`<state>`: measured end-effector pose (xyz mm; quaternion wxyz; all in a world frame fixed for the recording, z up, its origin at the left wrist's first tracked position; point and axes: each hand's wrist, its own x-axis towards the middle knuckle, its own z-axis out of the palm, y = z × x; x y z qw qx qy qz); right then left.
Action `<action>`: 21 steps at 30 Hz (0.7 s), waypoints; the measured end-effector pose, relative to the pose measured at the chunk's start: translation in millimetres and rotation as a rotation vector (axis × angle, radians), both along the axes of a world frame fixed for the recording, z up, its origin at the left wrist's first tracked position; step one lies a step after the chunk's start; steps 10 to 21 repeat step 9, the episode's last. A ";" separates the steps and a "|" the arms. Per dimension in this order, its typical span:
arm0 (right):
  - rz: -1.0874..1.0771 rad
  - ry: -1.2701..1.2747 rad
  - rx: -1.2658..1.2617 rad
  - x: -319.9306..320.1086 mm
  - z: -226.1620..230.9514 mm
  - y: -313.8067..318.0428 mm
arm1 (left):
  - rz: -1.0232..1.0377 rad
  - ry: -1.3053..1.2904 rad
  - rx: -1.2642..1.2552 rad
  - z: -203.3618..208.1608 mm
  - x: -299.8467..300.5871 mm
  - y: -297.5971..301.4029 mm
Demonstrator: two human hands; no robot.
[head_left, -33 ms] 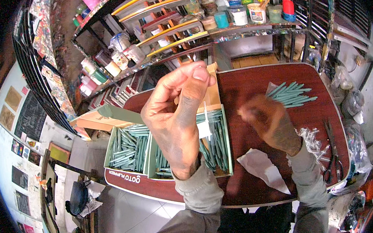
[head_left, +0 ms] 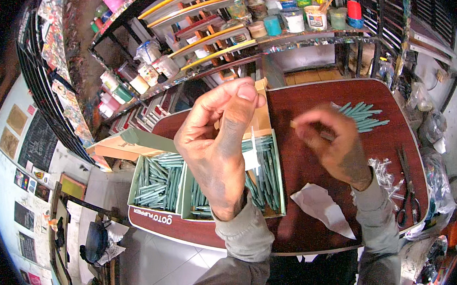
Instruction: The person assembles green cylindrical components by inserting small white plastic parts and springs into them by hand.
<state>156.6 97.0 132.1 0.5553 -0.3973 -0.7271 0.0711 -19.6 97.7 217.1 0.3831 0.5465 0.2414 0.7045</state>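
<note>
My left hand (head_left: 215, 143) is raised over the boxes, thumb and forefinger pressed together in a pinch; what lies between them, if anything, is too small to make out. To its right my right hand (head_left: 337, 148) hovers above the table, its fingers curled into a pinch and slightly blurred. A tiny tan spot shows at its fingertips, and I cannot tell what it is. Below my left hand stand two open green cardboard boxes, a left box (head_left: 156, 209) and a right box (head_left: 280, 176). Both hold many slim green pen-like sticks (head_left: 159, 181). A clear plastic strip (head_left: 256, 151) shows beside my left wrist.
On the dark red table (head_left: 310, 92) lie a pile of green sticks (head_left: 364, 117), a torn white paper (head_left: 326, 210), small clear plastic pieces (head_left: 383, 174) and black scissors (head_left: 408, 193). Shelves behind carry paint pots (head_left: 293, 20) and printing frames (head_left: 208, 38). Plastic bags (head_left: 438, 186) crowd the right side.
My right hand has shifted slightly and its fingers look less blurred. More of the stick pile's left end is covered by it. My left hand stays nearly still, pinched.
</note>
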 end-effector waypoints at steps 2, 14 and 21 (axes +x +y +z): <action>0.178 0.547 -0.041 -14.6 38.3 -9.4 | -0.001 0.005 -0.029 0.6 2.2 -0.3; 0.350 0.674 0.265 -38.9 58.2 2.3 | -0.020 0.089 0.011 -1.1 8.8 2.5; 0.350 0.674 0.265 -38.9 58.2 2.3 | -0.020 0.089 0.011 -1.1 8.8 2.5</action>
